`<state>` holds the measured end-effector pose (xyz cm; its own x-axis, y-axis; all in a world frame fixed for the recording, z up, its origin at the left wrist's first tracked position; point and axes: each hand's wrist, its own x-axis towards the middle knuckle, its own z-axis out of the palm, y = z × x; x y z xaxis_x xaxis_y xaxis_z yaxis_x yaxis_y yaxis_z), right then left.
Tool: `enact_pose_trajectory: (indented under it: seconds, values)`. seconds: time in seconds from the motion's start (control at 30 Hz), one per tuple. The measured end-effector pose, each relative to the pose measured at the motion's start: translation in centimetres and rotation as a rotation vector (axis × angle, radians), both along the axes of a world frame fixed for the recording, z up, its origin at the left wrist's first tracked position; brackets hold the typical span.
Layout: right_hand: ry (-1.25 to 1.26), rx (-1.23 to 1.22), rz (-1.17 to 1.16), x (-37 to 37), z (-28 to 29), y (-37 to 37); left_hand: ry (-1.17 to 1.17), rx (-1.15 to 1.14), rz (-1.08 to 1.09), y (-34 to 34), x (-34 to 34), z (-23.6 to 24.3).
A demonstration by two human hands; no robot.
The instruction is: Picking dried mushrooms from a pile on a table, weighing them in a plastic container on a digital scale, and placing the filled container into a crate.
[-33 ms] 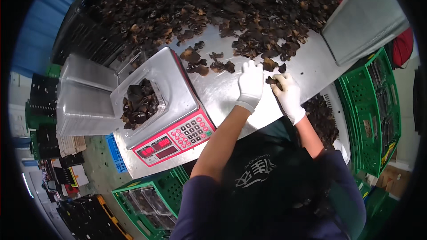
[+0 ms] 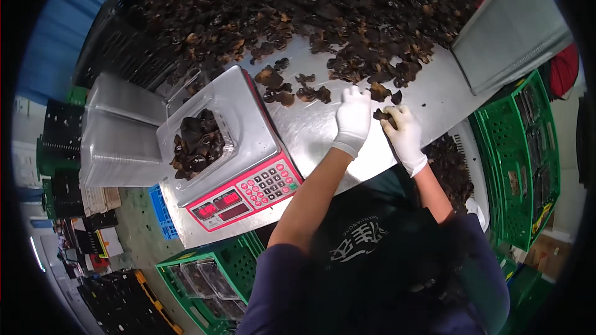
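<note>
Fungus piece (image 2: 379, 115) is pinched in right hand (image 2: 405, 133), right of scale (image 2: 249, 115); left hand (image 2: 353, 118) just left, I can't tell its grip. Tub (image 2: 231, 147) on scale, heap (image 2: 310, 6) far.

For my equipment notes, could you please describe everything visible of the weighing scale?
The scale has a silvery, metal-looking platform and a red-framed panel with a keypad and lit red displays, so it appears switched on. It stands on the silvery table, to the person's left, panel towards them. A clear plastic tray of dark, ruffled pieces rests on its platform.
</note>
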<state>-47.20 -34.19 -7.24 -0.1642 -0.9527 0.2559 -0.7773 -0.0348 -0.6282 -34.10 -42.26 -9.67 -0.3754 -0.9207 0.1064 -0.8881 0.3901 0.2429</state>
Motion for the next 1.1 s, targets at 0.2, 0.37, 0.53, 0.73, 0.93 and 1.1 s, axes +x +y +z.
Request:
enact_pose_trajectory:
  seconds: [0.2,0.37,0.53,0.73,0.93,1.1]
  values:
    - [-0.406,-0.051,-0.028,-0.6,-1.8,0.8,0.120,-0.376,-0.026,1.6,1.7,-1.8]
    - [-0.573,0.054,0.008,0.9,-2.4,1.1,0.670,-0.252,0.035,5.6,9.8,10.3]
    - [-0.512,-0.034,0.404,9.4,6.5,-1.1,0.564,-0.626,0.377,6.8,25.1,17.6]
    - [-0.339,-0.343,0.772,21.5,13.0,-5.7,0.470,-0.422,0.572,6.2,36.5,17.1]
    - [-0.042,-0.359,0.878,26.1,12.4,-6.5,0.667,-0.238,0.434,5.8,36.8,14.7]
    - [-0.111,-0.390,0.715,23.6,12.3,-5.4,0.753,-0.360,0.427,7.0,38.3,14.9]
